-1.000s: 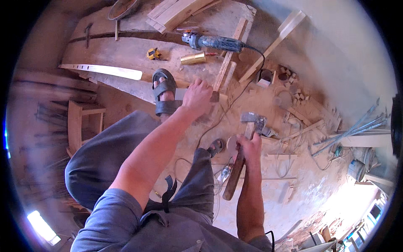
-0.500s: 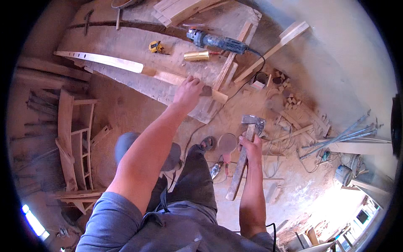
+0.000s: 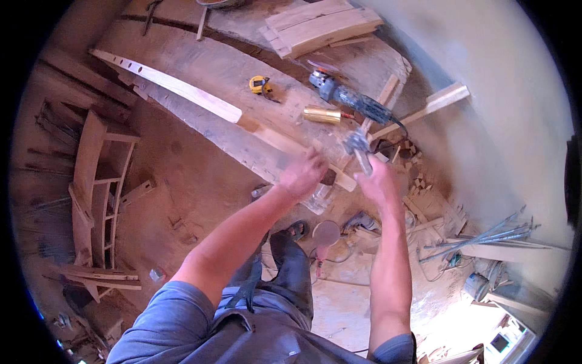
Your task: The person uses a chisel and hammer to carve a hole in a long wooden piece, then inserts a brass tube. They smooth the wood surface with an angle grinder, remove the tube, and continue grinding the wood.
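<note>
My left hand point(image 3: 305, 175) is closed over a pale wooden strip point(image 3: 280, 142) lying along the near edge of the workbench point(image 3: 212, 142). A small dark brown block or patch point(image 3: 328, 176) shows right beside its fingers; which one I cannot tell. My right hand point(image 3: 382, 182) grips a hatchet point(image 3: 356, 143) by its wooden handle. The metal head is raised near the strip's right end and smeared by motion. A longer pale board with several holes point(image 3: 188, 91) lies end to end with the strip.
On the bench lie a yellow tape measure point(image 3: 259, 85), a gold-coloured cylinder point(image 3: 322, 115), an angle grinder point(image 3: 348, 97) and stacked boards point(image 3: 324, 27). A wooden frame point(image 3: 100, 188) stands at left. Metal bars point(image 3: 485, 236), wood offcuts point(image 3: 418, 181) and a round-headed pink-handled tool point(image 3: 326, 234) are at right.
My right hand has lifted the hatchet up and forward, close to the strip's right end. The left hand stays on the strip. The whole view has shifted, so the bench sits lower and further right.
</note>
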Demonstrator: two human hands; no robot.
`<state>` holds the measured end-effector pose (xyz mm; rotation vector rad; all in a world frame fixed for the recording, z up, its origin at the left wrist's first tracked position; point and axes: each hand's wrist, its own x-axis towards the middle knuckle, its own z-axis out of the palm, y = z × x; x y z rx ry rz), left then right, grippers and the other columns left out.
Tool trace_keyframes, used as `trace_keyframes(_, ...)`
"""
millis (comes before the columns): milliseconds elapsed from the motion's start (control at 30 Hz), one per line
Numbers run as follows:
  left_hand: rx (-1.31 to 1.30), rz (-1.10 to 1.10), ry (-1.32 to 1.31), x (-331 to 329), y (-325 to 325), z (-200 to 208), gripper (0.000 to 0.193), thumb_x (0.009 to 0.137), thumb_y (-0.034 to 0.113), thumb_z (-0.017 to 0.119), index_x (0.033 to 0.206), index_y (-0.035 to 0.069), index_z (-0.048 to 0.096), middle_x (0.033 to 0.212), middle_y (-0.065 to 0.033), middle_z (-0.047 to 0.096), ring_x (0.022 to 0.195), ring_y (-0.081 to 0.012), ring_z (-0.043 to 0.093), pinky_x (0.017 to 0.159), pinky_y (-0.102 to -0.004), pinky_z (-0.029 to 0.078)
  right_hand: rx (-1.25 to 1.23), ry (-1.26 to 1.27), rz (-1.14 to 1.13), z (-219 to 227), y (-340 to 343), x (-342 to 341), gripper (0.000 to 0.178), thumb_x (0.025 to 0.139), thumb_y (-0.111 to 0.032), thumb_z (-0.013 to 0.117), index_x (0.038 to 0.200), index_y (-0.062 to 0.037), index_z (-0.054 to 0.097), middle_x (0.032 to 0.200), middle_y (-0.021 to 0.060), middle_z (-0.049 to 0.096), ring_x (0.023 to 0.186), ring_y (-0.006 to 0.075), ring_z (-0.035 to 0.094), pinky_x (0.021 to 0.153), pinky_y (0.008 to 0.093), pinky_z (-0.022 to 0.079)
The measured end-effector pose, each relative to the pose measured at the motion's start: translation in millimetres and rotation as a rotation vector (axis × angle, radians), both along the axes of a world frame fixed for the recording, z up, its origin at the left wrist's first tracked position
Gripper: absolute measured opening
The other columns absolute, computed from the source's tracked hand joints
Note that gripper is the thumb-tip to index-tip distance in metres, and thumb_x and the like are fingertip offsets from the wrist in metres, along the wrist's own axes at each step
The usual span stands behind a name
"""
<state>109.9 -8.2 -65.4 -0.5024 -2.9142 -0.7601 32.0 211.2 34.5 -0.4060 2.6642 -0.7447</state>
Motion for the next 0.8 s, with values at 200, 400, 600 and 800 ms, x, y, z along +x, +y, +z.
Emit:
trace_keyframes(200, 0.053, -0.078, -0.102, 1.9, -9.1, 0.0, 0.039, 0.083, 0.014, 0.065, 0.120, 0.004, 0.071, 0.125, -0.0149, 0.064, 0.129, -0.0358, 0.054, 0.106, -0.0457, 0.051, 0.336, 0.039, 0.409, -17.3, -136.6, -62.1, 0.046, 0.081, -0.024, 0.077, 0.124, -0.0084, 0.072, 0.105, 0.0252, 0.075, 0.099, 0.0432, 0.073, 0.089, 0.0491, 0.058)
trace_keyframes(400, 0.158, -0.101, -0.122, -2.3, -20.6, 7.0, 0.041, 0.087, 0.014, 0.062, 0.126, 0.006, 0.071, 0.137, -0.0168, 0.062, 0.137, -0.0384, 0.050, 0.112, -0.0462, 0.047, 0.028, -0.136, 0.407, -40.3, -204.5, -76.6, 0.034, 0.082, -0.022, 0.075, 0.114, -0.0129, 0.077, 0.108, 0.0222, 0.075, 0.108, 0.0417, 0.072, 0.094, 0.0509, 0.056)
trace_keyframes(600, 0.254, -0.178, -0.279, -7.6, -32.0, -1.0, 0.038, 0.085, 0.011, 0.064, 0.121, 0.002, 0.071, 0.138, -0.0181, 0.061, 0.135, -0.0370, 0.051, 0.112, -0.0461, 0.046, -0.056, 0.218, 0.242, -68.1, -173.6, -49.0, 0.041, 0.084, -0.013, 0.077, 0.124, -0.0047, 0.072, 0.117, 0.0209, 0.074, 0.111, 0.0423, 0.070, 0.097, 0.0461, 0.055)
trace_keyframes(800, 0.179, -0.392, -0.104, -24.2, -41.4, 16.2, 0.036, 0.078, 0.015, 0.067, 0.111, 0.000, 0.071, 0.118, -0.0166, 0.062, 0.115, -0.0359, 0.057, 0.102, -0.0445, 0.050, -0.259, -0.153, -0.475, -35.4, -81.1, 64.8, 0.032, 0.095, -0.019, 0.071, 0.121, 0.0011, 0.071, 0.115, 0.0188, 0.074, 0.106, 0.0350, 0.071, 0.096, 0.0441, 0.054)
